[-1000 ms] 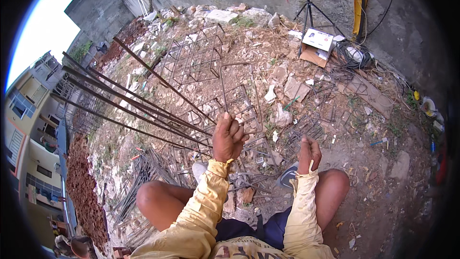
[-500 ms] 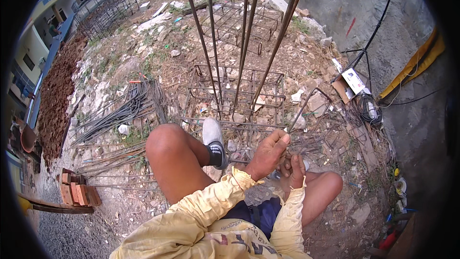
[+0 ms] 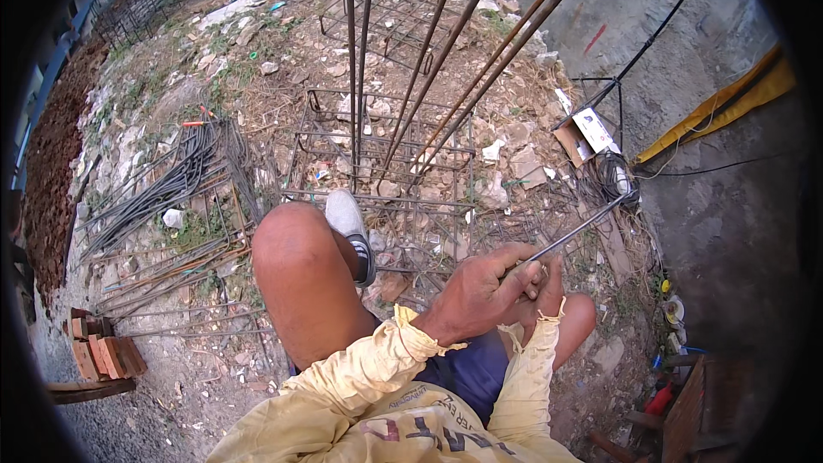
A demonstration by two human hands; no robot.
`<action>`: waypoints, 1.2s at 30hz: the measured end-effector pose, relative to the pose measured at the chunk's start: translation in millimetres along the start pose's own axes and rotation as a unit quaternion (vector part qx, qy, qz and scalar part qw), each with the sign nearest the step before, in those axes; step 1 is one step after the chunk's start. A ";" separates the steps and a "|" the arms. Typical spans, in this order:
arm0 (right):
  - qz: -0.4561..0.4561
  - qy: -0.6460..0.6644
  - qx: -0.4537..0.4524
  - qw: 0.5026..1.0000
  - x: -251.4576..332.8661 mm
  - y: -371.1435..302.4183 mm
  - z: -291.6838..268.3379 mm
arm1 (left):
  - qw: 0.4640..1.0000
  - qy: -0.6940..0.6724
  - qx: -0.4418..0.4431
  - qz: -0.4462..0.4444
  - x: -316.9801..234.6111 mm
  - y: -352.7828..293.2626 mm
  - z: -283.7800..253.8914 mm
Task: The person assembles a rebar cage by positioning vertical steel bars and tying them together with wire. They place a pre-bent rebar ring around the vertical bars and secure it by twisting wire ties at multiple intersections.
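A thin steel rod [image 3: 581, 229] slants up and right from between my hands. Its far end looks bent near the wall's foot. My left hand [image 3: 477, 293] is closed around its near part. My right hand [image 3: 549, 285] is pressed up against the left, its fingers curled at the rod's near end; that end is hidden. Both hands are above my lap, between my bent knees. Beyond them several upright rebars [image 3: 352, 77] rise from a rebar cage [image 3: 300, 141] lying on the rubble.
A bundle of dark bars [image 3: 176, 176] lies left. Bricks [image 3: 107, 357] are stacked at the lower left. By the grey wall [image 3: 720, 231] at right are a white box [image 3: 593, 130], a black stand [image 3: 660, 27] and a yellow cloth [image 3: 729, 116]. Another cage [image 3: 399, 26] lies farther back.
The rod has swung down to the right and lies more level. My hands have come closer together, left and right fingers now meeting. The view has shifted, moving the scene leftward.
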State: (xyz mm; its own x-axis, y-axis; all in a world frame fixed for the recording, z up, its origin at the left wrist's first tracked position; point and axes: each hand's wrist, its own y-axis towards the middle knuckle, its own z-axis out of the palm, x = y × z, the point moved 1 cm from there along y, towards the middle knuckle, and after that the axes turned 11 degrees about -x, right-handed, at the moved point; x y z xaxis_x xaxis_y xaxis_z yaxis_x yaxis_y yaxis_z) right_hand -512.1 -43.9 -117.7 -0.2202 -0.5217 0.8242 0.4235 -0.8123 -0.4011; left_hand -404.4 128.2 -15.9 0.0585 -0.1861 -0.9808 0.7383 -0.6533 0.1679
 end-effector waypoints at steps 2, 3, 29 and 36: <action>-0.041 0.007 -0.080 0.996 17.3 5.0 -8.2 | 0.999 0.012 0.025 0.028 4.1 -1.6 4.7; -0.045 0.022 -0.091 0.995 24.6 12.5 -15.8 | 0.999 0.020 0.032 0.029 6.2 -3.7 6.7; -0.213 0.070 0.245 0.943 62.4 -36.0 105.7 | 0.927 -0.359 -0.075 0.080 -27.5 29.9 17.8; -0.400 -0.008 0.235 0.886 173.1 -43.5 183.4 | 0.970 -0.148 -0.023 0.190 -137.9 69.2 -36.9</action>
State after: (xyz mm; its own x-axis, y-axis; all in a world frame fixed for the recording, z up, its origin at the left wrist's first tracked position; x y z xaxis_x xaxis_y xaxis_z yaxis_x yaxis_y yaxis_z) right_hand -407.4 -51.1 115.8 -0.6036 0.1796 0.7768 0.4571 -0.7203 0.5217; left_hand -336.6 135.8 127.2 0.1419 -0.6133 -0.7770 0.7312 -0.4642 0.4999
